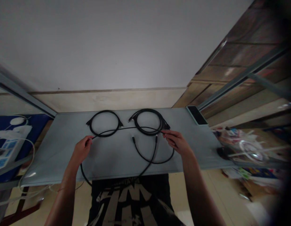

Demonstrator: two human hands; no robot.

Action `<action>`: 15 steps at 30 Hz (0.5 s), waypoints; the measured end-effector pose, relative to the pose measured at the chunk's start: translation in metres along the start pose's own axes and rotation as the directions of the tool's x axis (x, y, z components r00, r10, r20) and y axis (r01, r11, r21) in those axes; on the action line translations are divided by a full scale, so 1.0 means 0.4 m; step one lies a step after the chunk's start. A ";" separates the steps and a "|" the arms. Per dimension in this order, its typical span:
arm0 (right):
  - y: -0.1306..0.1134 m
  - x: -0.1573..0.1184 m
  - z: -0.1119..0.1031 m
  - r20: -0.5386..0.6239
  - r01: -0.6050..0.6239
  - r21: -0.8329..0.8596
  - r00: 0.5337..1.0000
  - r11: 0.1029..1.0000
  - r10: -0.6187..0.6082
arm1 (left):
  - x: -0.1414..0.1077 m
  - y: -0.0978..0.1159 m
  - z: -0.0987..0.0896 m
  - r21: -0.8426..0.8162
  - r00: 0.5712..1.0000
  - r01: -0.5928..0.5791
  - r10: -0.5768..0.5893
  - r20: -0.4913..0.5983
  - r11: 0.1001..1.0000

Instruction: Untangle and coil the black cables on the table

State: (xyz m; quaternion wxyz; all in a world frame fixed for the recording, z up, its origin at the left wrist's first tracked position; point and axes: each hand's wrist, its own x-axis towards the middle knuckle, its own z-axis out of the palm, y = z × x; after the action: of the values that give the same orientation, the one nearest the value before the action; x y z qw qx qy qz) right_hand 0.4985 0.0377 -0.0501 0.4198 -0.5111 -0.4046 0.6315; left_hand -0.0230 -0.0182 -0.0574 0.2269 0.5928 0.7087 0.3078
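Observation:
A loose black cable (126,128) spans between my two hands above the grey table. My left hand (81,150) is closed on it at the left, and one length drops from there over the table's front edge. At the right, my right hand (176,141) pinches the same cable. Its connector ends (133,140) lie on the table near the middle, beside a loop that curves toward my right hand. Behind the stretched cable lie a coiled black cable (91,127) on the left and a thicker coil of black cable (147,110) on the right.
The grey table (58,141) stands against a white wall (112,47). A phone (197,115) lies at its back right corner. Metal posts rise at both sides. Packaging and a white cable (33,150) are at the left; plastic-wrapped items (251,149) are heaped at the right.

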 end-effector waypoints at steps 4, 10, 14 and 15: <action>-0.010 0.001 -0.007 0.295 -0.255 -0.195 0.906 0.947 0.305 | -0.002 -0.025 0.002 -0.230 0.990 0.125 -0.137 -0.040 0.965; -0.005 0.006 -0.029 0.387 -0.333 -0.301 0.814 0.894 0.433 | -0.005 -0.072 -0.022 -0.331 0.944 0.175 -0.254 -0.212 0.927; -0.005 0.000 -0.048 0.196 -0.117 -0.042 0.973 0.992 0.123 | -0.011 -0.085 -0.030 -0.362 0.893 0.205 -0.325 -0.312 0.909; -0.004 0.000 -0.052 0.117 -0.035 0.012 0.993 0.999 0.033 | -0.012 -0.087 -0.031 -0.352 0.886 0.209 -0.329 -0.326 0.912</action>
State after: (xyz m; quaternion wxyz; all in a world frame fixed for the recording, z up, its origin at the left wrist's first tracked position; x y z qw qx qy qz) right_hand 0.5192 0.0400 -0.0517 0.3883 -0.4772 -0.4153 0.6701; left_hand -0.0550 -0.0289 -0.0736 0.2162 0.3741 0.7584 0.4879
